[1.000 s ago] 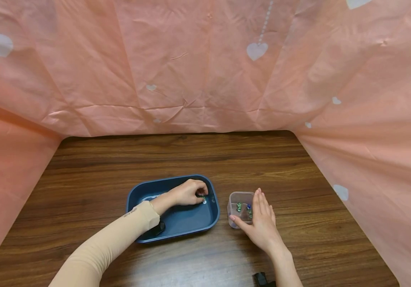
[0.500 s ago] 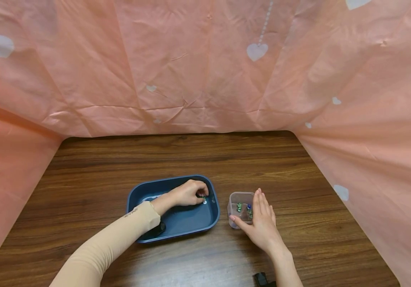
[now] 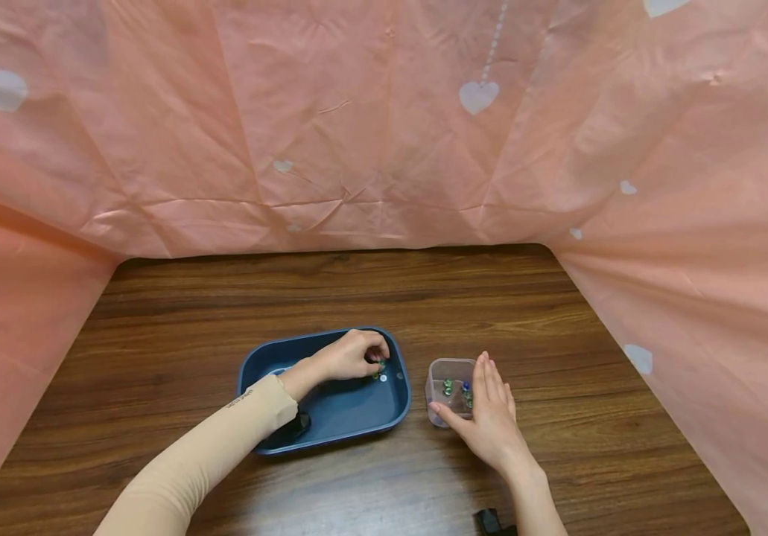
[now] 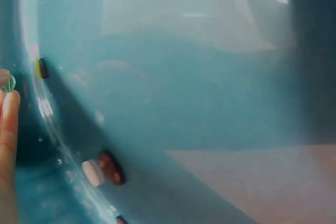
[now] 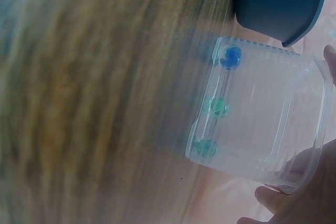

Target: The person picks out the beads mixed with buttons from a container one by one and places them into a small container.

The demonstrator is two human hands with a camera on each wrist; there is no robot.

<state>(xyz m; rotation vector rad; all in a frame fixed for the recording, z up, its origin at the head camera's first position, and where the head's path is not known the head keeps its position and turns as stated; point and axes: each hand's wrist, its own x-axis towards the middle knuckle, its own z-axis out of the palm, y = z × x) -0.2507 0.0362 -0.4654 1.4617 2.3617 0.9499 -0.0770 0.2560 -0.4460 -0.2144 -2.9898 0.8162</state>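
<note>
My left hand (image 3: 351,356) is inside the blue basin (image 3: 357,432), near its right end. Its thumb and a finger pinch a clear green glass marble (image 4: 11,83), seen at the left edge of the left wrist view. A small white piece (image 3: 384,378) lies on the basin floor just below the fingertips. My right hand (image 3: 489,420) rests against the right side of a clear plastic box (image 3: 451,365), fingers straight, thumb at the near rim. Inside the box are a blue marble (image 5: 231,56) and green marbles (image 5: 218,108).
Small white (image 4: 93,172), brown (image 4: 111,167) and yellow-and-dark pieces (image 4: 41,68) lie in the basin. The wooden table (image 3: 330,290) is enclosed by a pink curtain (image 3: 384,149). A black object (image 3: 489,521) is by the right forearm.
My left hand has lifted slightly from the basin floor, with the green marble between its fingertips. The right hand and the box have stayed in place.
</note>
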